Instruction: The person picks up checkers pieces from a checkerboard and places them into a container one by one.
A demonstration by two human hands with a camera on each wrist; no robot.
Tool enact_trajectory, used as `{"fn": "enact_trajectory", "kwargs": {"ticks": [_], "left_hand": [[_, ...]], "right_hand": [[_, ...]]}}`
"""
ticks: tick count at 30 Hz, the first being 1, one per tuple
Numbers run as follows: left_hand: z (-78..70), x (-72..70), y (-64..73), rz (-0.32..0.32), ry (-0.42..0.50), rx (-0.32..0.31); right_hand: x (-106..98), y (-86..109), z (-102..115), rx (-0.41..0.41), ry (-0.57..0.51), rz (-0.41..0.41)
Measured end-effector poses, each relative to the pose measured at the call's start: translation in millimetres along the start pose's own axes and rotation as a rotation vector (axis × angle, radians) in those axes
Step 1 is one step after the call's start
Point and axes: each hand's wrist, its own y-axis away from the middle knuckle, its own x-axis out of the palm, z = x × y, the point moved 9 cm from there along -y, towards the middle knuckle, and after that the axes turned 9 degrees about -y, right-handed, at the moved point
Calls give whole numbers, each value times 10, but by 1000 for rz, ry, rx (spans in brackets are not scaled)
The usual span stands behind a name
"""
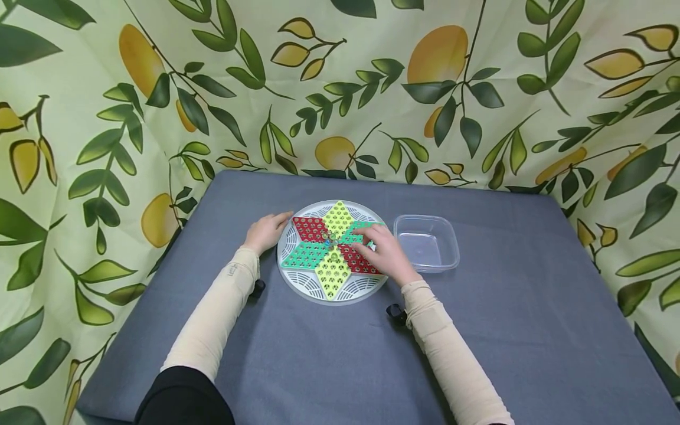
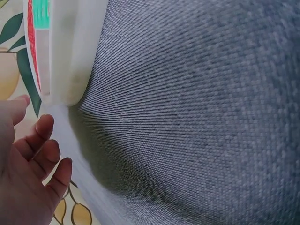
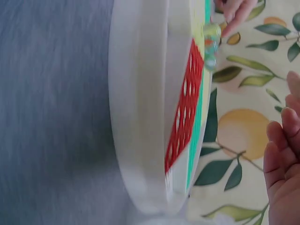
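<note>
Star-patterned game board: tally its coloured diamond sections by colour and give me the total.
Red sections: 2
Green sections: 2, one partly behind the right hand
Yellow sections: 2
Total: 6

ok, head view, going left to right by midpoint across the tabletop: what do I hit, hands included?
Left hand → round star-patterned game board → right hand, partly over the board → clear plastic container.

Light is bright and soft, with the right wrist view blurred.
</note>
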Motion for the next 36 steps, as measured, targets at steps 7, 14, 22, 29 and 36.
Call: {"fn": "enact_trajectory", "kwargs": {"ticks": [7,14,22,29,36], "left_hand": [[26,61,-4,29,-17,10],[29,134,4,86,-12,15],[31,167,-3,80,20,-7],[52,180,-20,71,76,-31],[99,191,-12,81,164,-54]], "right_hand": [[268,-29,12,48,-22,65],[475,-44,-39,123,-44,149],[610,-95,-7,154,-19,199],[669,-113,-19,142,15,207],[717,-99,-106,181,17,222]]}}
